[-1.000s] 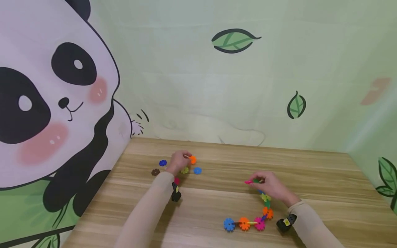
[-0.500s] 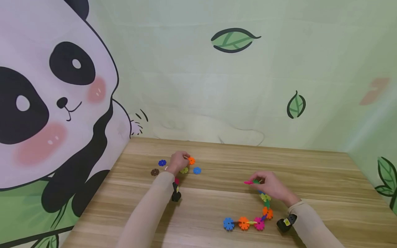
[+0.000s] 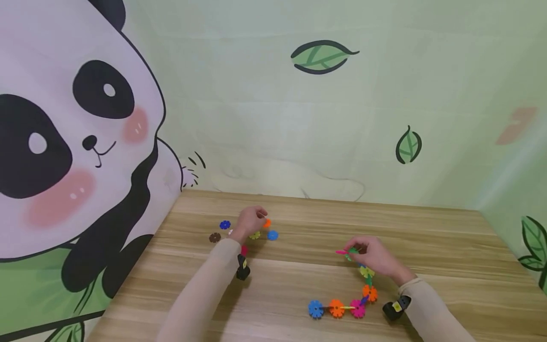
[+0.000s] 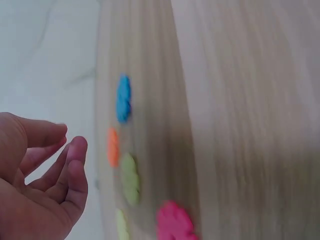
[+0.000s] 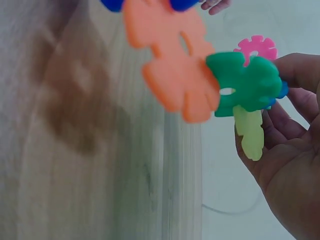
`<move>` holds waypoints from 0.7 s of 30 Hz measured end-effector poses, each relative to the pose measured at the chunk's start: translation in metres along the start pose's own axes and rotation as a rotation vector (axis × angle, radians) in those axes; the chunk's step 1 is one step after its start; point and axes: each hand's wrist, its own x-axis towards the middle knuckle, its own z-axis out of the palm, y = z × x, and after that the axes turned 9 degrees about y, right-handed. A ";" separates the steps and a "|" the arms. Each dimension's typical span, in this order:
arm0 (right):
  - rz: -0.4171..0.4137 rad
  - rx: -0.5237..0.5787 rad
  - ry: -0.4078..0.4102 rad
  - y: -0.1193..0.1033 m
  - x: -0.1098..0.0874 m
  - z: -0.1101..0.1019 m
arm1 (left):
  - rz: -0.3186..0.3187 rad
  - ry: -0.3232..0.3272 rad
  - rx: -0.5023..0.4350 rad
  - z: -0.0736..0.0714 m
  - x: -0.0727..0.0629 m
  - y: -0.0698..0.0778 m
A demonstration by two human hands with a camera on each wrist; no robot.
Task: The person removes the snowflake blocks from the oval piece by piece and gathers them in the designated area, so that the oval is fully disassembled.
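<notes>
My left hand [image 3: 251, 221] hovers over the loose notched plastic discs at the back left, fingers loosely bent and nothing between them. The orange disc [image 3: 268, 223] lies right by its fingertips, partly covered in the head view; in the left wrist view the orange disc [image 4: 113, 147] lies apart from the fingers. My right hand [image 3: 372, 254] pinches the upper end of a chain of interlocked snowflake discs, near a green disc [image 5: 245, 82] and a pink disc [image 3: 341, 252]. The chain curves down through a yellow disc [image 3: 366, 271] and orange disc [image 3: 370, 293] to a blue disc [image 3: 315, 309].
Around the left hand lie a dark blue disc [image 3: 224, 224], a brown disc [image 3: 214, 237], a yellow-green disc [image 3: 255, 235], a light blue disc [image 3: 272, 235] and a red-pink disc [image 4: 175, 222]. The wooden table [image 3: 282, 285] meets a panda-printed backdrop [image 3: 256, 118].
The left hand has shifted slightly right, covering more of the orange disc. The right hand stays in place; a green piece beside the pink disc shows more now.
</notes>
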 end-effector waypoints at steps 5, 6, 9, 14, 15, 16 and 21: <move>0.029 0.025 0.000 -0.001 0.000 0.000 | 0.153 -0.065 -0.034 0.006 -0.013 0.019; 0.036 0.025 0.002 -0.002 0.000 0.000 | 0.166 -0.084 -0.047 0.008 -0.017 0.023; 0.059 0.016 0.005 -0.011 -0.002 0.000 | 0.209 -0.133 -0.084 0.017 -0.027 0.033; 0.069 -0.003 0.004 -0.034 -0.005 -0.001 | 0.227 -0.211 -0.125 0.033 -0.046 0.050; 0.067 -0.003 0.003 -0.035 -0.005 -0.001 | 0.228 -0.228 -0.130 0.036 -0.049 0.054; 0.064 -0.008 0.005 -0.035 -0.004 0.000 | 0.236 -0.246 -0.133 0.040 -0.052 0.057; 0.063 -0.003 0.005 -0.015 0.001 0.004 | 0.281 -0.323 -0.170 0.058 -0.066 0.072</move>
